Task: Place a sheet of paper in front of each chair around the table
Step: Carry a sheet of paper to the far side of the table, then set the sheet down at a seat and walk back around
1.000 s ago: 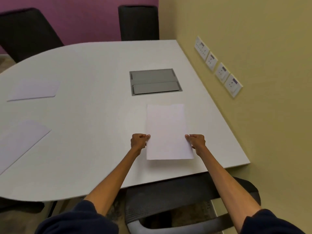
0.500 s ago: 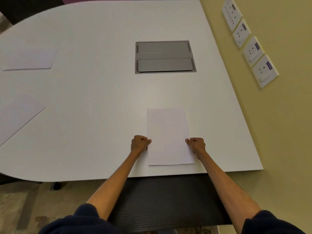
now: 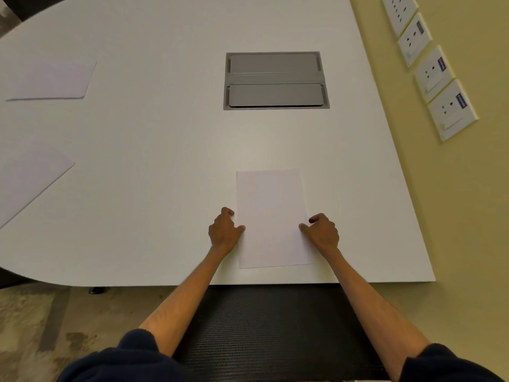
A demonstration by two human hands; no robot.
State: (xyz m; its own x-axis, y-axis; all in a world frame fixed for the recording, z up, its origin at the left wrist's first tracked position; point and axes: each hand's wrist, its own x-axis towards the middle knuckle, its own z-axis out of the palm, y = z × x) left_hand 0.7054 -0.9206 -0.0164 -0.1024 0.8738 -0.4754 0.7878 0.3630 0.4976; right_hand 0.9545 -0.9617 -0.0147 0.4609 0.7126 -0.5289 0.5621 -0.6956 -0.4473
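1. The left grip (image 3: pixel 224 230) is pinching the left long edge of the sheet of paper (image 3: pixel 271 216), thumb lying on top and fingers curled tight beside it. The right grip (image 3: pixel 322 232) is doing the same at the right long edge. Whether any fingertips are sitting under the paper is hidden.

2. A second ago the sheet was hanging above the counter (image 3: pixel 165 133) and throwing a shadow under its near end. Now it is lying flat, with no shadow showing beneath it, so the two grips have been lowering it onto the surface.

3. The sheet is resting square to the near straight edge of the counter, just inside it and directly beyond the black mesh back of the chair (image 3: pixel 275 321). In my judgement this place is now being served, and only the letting go is remaining here.

4. Two other sheets, one far left (image 3: pixel 52 81) and one nearer at the left border (image 3: pixel 24 183), are lying where they lay before, so at least three places are looking done. The other chairs are falling outside this view, so what is left is not showing.

5. The only container is the grey cable box (image 3: pixel 276 80) sunk into the counter beyond the sheet. Both its flaps are sitting closed, so its contents are staying hidden.

6. Wall sockets (image 3: pixel 429 64) are running along the yellow wall to the right.
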